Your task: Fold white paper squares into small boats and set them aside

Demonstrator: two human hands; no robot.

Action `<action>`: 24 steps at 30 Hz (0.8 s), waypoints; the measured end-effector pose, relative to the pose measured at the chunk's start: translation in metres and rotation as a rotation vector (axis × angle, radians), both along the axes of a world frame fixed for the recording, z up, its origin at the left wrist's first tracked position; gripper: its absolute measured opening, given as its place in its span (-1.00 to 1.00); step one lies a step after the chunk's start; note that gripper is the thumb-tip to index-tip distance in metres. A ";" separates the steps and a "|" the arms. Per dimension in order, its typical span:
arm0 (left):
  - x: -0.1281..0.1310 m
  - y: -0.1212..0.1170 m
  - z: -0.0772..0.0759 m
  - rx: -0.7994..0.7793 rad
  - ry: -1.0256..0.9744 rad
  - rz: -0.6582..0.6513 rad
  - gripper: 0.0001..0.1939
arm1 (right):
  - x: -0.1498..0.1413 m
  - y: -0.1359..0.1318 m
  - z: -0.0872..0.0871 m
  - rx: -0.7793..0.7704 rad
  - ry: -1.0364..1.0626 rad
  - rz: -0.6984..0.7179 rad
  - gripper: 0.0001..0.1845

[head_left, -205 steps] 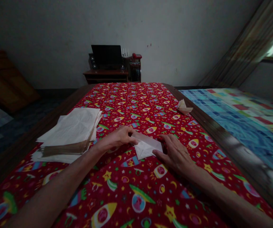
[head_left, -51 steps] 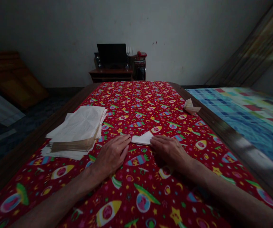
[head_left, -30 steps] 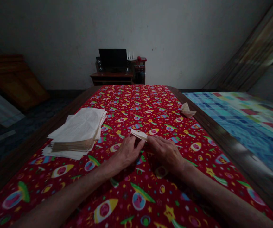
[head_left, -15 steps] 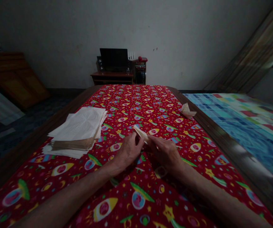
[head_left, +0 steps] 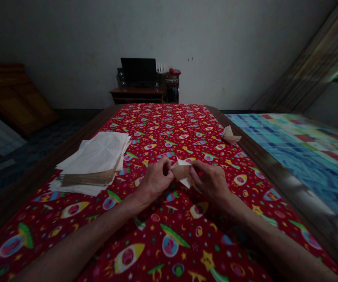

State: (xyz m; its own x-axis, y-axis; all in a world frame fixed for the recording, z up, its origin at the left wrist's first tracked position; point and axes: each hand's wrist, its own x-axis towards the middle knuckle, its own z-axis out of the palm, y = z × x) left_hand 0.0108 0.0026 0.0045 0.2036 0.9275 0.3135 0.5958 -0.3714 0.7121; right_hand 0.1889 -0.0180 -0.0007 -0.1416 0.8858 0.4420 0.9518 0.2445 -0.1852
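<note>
A small folded piece of white paper [head_left: 183,172] is held just above the red patterned tablecloth [head_left: 171,125], between both hands. My left hand [head_left: 154,182] pinches its left end with thumb and fingers closed. My right hand [head_left: 211,181] grips its right end, fingers curled. The paper is lifted and partly spread, with pointed corners showing above and below. A stack of white and tan paper sheets [head_left: 94,162] lies to the left of my left hand.
A finished folded paper shape [head_left: 229,135] sits near the table's right edge. A wooden table rim [head_left: 271,164] borders the cloth. A blue patchwork mat [head_left: 304,152] lies to the right. A desk with a dark monitor [head_left: 139,72] stands at the far wall.
The folded paper lay flat under both hands; both hands then pinched it, lifted it off the cloth and pulled it partly apart.
</note>
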 end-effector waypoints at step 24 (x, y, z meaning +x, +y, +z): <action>-0.010 0.000 -0.015 0.131 0.259 -0.049 -0.82 | -0.003 -0.003 -0.002 -0.227 -0.146 -0.001 -0.72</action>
